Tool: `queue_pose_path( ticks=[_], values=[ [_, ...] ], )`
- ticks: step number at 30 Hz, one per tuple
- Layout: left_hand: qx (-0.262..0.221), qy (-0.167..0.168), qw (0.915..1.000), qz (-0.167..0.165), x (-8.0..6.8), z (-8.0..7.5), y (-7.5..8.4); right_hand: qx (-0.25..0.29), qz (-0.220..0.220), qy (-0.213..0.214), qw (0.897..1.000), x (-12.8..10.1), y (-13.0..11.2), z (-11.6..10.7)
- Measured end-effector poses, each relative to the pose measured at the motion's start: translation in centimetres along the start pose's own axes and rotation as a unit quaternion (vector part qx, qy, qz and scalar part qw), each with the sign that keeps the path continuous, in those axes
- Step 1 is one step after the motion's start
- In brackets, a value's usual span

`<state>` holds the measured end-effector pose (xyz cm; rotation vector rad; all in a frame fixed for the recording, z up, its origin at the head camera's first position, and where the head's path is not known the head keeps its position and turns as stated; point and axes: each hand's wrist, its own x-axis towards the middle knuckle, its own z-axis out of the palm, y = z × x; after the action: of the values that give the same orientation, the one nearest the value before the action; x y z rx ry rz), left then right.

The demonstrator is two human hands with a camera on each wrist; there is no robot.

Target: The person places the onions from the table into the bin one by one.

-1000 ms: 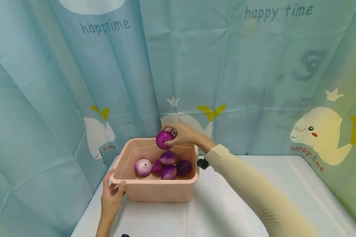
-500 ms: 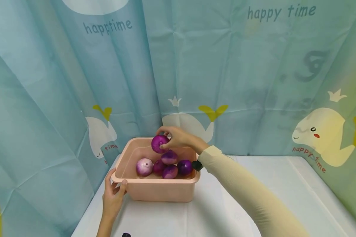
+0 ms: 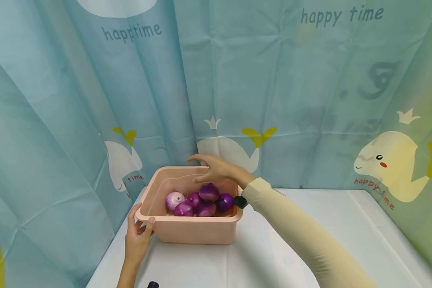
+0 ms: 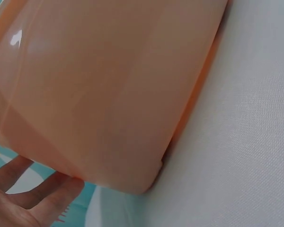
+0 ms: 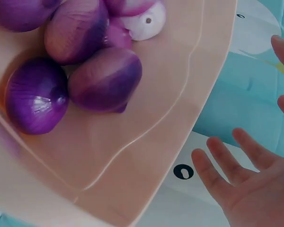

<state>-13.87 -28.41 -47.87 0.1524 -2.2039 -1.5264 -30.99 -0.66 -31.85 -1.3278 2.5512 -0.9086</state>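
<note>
Now the right hand (image 3: 216, 170) hangs flat and empty just above the onions (image 3: 201, 200) in the tub (image 3: 196, 232), while the left hand (image 3: 138, 236) grips the tub's near left corner.

The pink tub (image 3: 194, 234) looks like smooth moulded plastic with a soft sheen, catching a small highlight on its outer wall in the left wrist view. The onions (image 5: 104, 78) in it have glossy, finely veined purple skins, and the pale one (image 3: 174, 197) at the left looks duller. The white table cover (image 3: 273, 256) is matt woven cloth, and the teal curtain (image 3: 237, 80) behind is thin, creased, matt fabric.
</note>
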Motion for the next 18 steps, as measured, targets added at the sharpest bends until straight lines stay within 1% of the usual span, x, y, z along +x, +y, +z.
queue_pose_path(
  ticks=[6, 10, 12, 15, 18],
  values=[
    [0.001, 0.004, 1.0000, -0.003, 0.0, 0.0, 0.0, -0.044, -0.009, 0.024, 0.999, -1.1, -0.1, -0.6],
    [-0.001, 0.008, 1.0000, -0.002, 0.0, -0.1, 0.0, -0.082, 0.001, 0.040, 0.996, -2.4, 0.2, -1.2],
    [-0.003, 0.004, 1.0000, 0.000, 0.0, 0.0, 0.1, -0.117, 0.013, 0.046, 0.992, -3.4, 0.7, -1.6],
    [-0.006, -0.001, 1.0000, -0.001, 0.0, 0.1, 0.3, -0.168, 0.041, 0.054, 0.983, -5.3, 1.4, -2.2],
    [-0.006, -0.003, 0.9999, -0.009, -0.1, 0.0, 0.4, -0.199, 0.063, 0.063, 0.976, -7.7, 2.3, -2.9]
  ],
)
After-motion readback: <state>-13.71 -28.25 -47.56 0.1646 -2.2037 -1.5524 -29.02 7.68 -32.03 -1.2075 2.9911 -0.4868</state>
